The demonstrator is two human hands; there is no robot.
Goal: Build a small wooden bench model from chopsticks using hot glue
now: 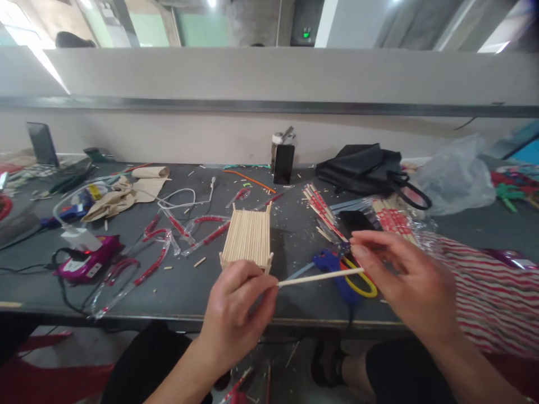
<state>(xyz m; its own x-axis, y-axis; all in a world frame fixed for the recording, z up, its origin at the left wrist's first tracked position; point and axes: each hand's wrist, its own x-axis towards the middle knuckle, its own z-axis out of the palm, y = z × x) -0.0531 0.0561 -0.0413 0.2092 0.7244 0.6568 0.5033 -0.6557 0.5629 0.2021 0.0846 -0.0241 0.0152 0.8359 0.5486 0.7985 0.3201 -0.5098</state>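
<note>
A pale round wooden chopstick (320, 277) spans the gap between my hands above the table's front edge. My left hand (242, 306) is closed, pinching its left end between thumb and fingers. At the other end, my right hand (406, 280) has its thumb and fingers closed around the tip, partly hiding it. Just beyond my left hand stands a small platform (248, 235) built of similar sticks laid side by side, with short posts at its corners. Behind the chopstick lie a blue glue gun (326, 261) and scissors with yellow and red handles (364, 286).
Red-wrapped chopsticks (322, 210) lie right of the platform, near a black bag (360, 167) and clear plastic (455, 174). A phone (283, 164) stands upright at the back. Left are torn wrappers (155, 264), cables and a purple power strip (90, 261). Striped cloth (497, 297) covers the right.
</note>
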